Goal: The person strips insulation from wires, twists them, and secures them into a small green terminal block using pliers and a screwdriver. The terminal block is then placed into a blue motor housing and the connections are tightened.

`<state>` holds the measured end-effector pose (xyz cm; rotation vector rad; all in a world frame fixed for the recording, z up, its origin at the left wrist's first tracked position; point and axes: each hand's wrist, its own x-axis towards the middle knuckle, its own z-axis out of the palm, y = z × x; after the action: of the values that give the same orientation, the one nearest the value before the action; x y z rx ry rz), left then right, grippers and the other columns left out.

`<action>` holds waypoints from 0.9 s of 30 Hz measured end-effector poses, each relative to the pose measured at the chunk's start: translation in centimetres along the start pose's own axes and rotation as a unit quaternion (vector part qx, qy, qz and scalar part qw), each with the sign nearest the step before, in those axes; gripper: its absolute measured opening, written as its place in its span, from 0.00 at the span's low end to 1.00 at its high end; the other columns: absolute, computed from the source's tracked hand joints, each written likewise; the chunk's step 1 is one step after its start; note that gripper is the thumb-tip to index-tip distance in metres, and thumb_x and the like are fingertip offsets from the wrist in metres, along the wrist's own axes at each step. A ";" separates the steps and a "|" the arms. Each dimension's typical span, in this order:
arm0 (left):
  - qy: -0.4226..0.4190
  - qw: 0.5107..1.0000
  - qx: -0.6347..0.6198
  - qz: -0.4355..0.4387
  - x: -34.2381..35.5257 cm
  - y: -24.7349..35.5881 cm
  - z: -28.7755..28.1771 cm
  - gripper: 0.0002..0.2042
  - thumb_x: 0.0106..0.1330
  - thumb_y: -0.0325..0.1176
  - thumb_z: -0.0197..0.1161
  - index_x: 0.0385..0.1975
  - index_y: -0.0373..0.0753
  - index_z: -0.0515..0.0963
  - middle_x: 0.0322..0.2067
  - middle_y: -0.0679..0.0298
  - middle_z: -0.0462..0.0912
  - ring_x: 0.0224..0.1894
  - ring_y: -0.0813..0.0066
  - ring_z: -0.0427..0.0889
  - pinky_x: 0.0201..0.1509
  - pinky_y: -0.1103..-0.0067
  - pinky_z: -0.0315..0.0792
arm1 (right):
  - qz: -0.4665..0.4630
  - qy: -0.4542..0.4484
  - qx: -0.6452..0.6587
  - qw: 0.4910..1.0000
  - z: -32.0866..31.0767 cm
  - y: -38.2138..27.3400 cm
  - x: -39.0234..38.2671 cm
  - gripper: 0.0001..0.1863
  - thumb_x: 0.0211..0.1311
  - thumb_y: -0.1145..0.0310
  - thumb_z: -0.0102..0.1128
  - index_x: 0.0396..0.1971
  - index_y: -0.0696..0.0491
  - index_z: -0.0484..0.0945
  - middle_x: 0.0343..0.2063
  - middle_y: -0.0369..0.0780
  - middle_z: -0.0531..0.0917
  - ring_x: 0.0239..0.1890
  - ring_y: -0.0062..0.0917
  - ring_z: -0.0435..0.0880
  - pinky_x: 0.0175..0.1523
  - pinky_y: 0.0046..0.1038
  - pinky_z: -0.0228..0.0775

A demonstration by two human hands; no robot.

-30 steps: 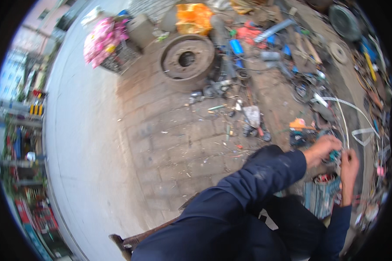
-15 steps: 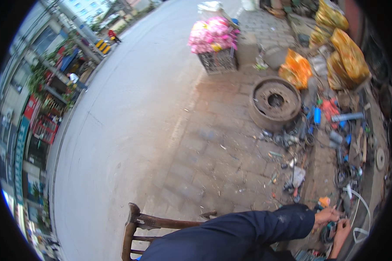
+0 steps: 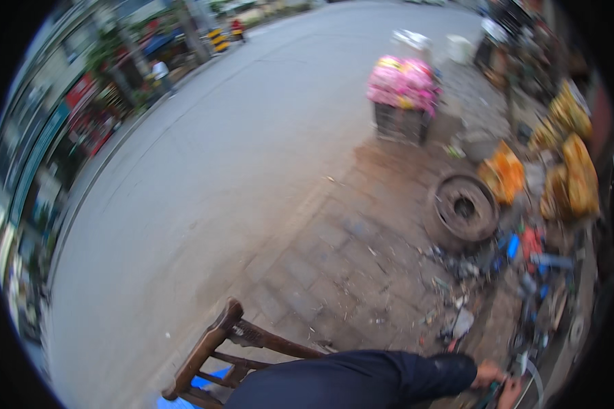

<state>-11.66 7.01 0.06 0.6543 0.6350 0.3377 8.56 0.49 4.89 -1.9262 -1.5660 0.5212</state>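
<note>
Near the lower right corner of the brick paving (image 3: 297, 267), the left hand (image 3: 488, 374) reaches out of a dark blue sleeve (image 3: 416, 375), its fingers bent toward the right hand (image 3: 509, 393), which is just beside it and partly cut off by the lower edge of the view. The hands are close together with fingers drawn in, but blur hides what is between the fingertips, so I cannot tell whether either one is clamped on anything. A white strip (image 3: 537, 383) curves just beyond the right hand, on the side away from the road (image 3: 218, 163); whether it touches the fingers is unclear. Scattered scrap lies ahead of the hands along the paving's right side, with a rusty wheel rim (image 3: 479, 218) and an orange bag (image 3: 505, 174) farther up. A wooden chair (image 3: 280, 341) stands well apart to the left.
</note>
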 end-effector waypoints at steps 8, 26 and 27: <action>-0.181 0.983 0.001 -0.032 -8.5 5.5 1.5 0.18 0.72 0.44 0.66 0.58 0.45 0.81 0.49 0.70 0.82 0.47 0.77 0.77 0.50 0.75 0.70 | 0.126 0.062 -0.002 0.990 -2.7 -12.8 -7.2 0.14 0.64 0.70 0.60 0.46 0.60 0.82 0.37 0.50 0.88 0.39 0.38 0.87 0.47 0.38 0.77; -0.224 0.961 -0.065 -0.149 -1.6 -0.2 11.4 0.11 0.73 0.39 0.68 0.47 0.40 0.81 0.44 0.64 0.88 0.47 0.72 0.88 0.54 0.71 0.82 | 0.335 0.169 0.010 0.927 -8.3 -8.8 -13.5 0.14 0.68 0.61 0.60 0.37 0.59 0.84 0.31 0.54 0.87 0.37 0.48 0.89 0.43 0.45 0.77; -0.212 0.963 -0.059 -0.155 -1.4 -0.3 11.5 0.11 0.73 0.38 0.68 0.47 0.40 0.81 0.44 0.64 0.88 0.46 0.72 0.88 0.54 0.72 0.82 | 0.355 0.140 0.004 0.924 -8.4 -8.6 -13.6 0.16 0.68 0.59 0.60 0.36 0.58 0.84 0.31 0.53 0.87 0.38 0.48 0.89 0.43 0.45 0.77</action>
<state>-5.34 0.84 7.54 0.4818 0.2962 -0.0602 4.48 -13.28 16.00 -2.4143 -0.6518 0.5016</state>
